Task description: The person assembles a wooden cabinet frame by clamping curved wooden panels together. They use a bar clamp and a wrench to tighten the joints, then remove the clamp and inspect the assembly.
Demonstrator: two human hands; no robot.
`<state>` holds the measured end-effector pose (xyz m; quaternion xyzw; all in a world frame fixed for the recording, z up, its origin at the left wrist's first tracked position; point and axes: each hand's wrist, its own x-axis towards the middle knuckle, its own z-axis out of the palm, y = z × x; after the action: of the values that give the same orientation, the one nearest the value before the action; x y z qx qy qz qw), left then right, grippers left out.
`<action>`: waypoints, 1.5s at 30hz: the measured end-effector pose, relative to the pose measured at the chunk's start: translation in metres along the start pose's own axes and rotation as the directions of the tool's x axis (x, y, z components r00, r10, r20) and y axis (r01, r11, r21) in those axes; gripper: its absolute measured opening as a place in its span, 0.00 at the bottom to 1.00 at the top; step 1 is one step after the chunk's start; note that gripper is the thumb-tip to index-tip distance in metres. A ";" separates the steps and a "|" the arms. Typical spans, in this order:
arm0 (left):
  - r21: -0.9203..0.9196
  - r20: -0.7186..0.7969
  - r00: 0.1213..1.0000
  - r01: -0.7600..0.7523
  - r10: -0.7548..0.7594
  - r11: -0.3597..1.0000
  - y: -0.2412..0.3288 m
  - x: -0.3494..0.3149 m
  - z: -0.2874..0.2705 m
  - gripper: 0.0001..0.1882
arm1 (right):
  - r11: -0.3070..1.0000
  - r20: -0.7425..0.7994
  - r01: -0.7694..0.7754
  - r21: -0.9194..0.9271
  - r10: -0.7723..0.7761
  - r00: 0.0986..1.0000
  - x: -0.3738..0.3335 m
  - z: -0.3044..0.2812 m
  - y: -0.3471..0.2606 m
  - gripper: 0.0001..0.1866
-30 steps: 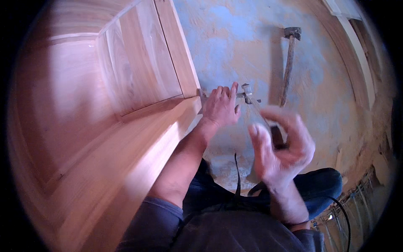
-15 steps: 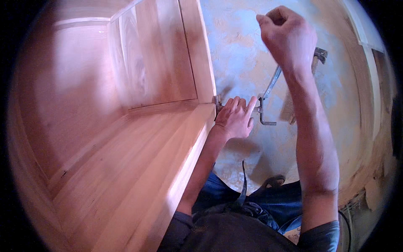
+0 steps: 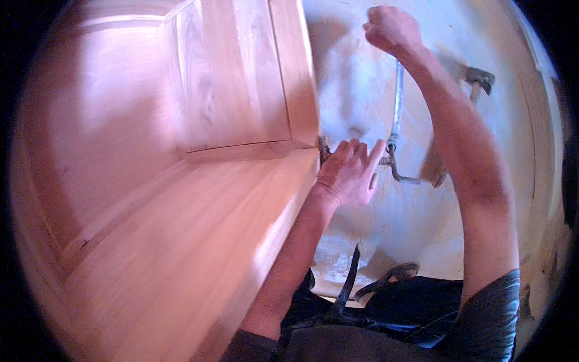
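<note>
Cabinet (image 3: 235, 199) is standing at left, a metal bar (image 3: 397, 105) extending from the clamp (image 3: 385, 161) near its corner. Apart, the right hand (image 3: 391, 29) is gripping the bar's end, seemingly for leverage; the left hand (image 3: 350, 175) is covering the clamp, perhaps steadying it, grip unclear.

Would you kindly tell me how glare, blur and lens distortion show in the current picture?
Head view: bluish-white glare pales the floor; the panelled woodwork bends near the left rim; corners are black; the right hand looks slightly soft.
</note>
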<state>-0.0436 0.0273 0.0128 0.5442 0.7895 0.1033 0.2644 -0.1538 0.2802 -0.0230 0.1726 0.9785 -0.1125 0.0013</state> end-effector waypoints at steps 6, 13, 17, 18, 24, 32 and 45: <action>0.033 -0.061 0.998 0.008 -0.006 0.999 0.018 -0.018 0.006 0.37 | 0.972 0.266 0.193 -0.136 -0.151 0.952 -0.054 -0.035 0.053 0.19; 0.023 -0.100 0.994 0.045 -0.043 0.999 0.019 -0.026 -0.004 0.35 | 0.990 0.052 -0.069 -0.125 0.076 0.996 -0.183 -0.033 0.128 0.23; 0.043 -0.097 0.993 0.075 -0.070 0.996 0.020 -0.036 -0.007 0.35 | 0.974 0.230 -0.219 -0.051 0.224 0.947 -0.276 -0.052 0.093 0.22; 0.040 -0.106 0.992 0.068 -0.063 0.997 0.020 -0.037 -0.003 0.35 | 0.962 0.251 -0.260 -0.084 0.273 0.929 -0.301 -0.060 0.072 0.21; 0.027 -0.221 0.968 0.128 -0.119 0.991 0.028 -0.053 0.011 0.32 | 0.881 0.199 -0.446 0.156 0.414 0.888 -0.429 0.023 -0.007 0.16; -0.048 -0.538 0.816 0.223 -0.213 0.974 0.053 -0.081 0.062 0.36 | 0.605 0.147 -0.700 0.380 0.707 0.691 -0.431 0.028 -0.134 0.16; 0.097 -0.562 0.827 0.092 -0.021 0.991 0.024 -0.111 0.061 0.33 | 0.568 0.169 -0.650 0.504 0.673 0.720 -0.449 -0.008 -0.124 0.11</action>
<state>0.0376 -0.0730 0.0063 0.4812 0.8528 0.2025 -0.0087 0.2272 0.0170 0.0311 0.5211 0.7708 -0.3657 -0.0249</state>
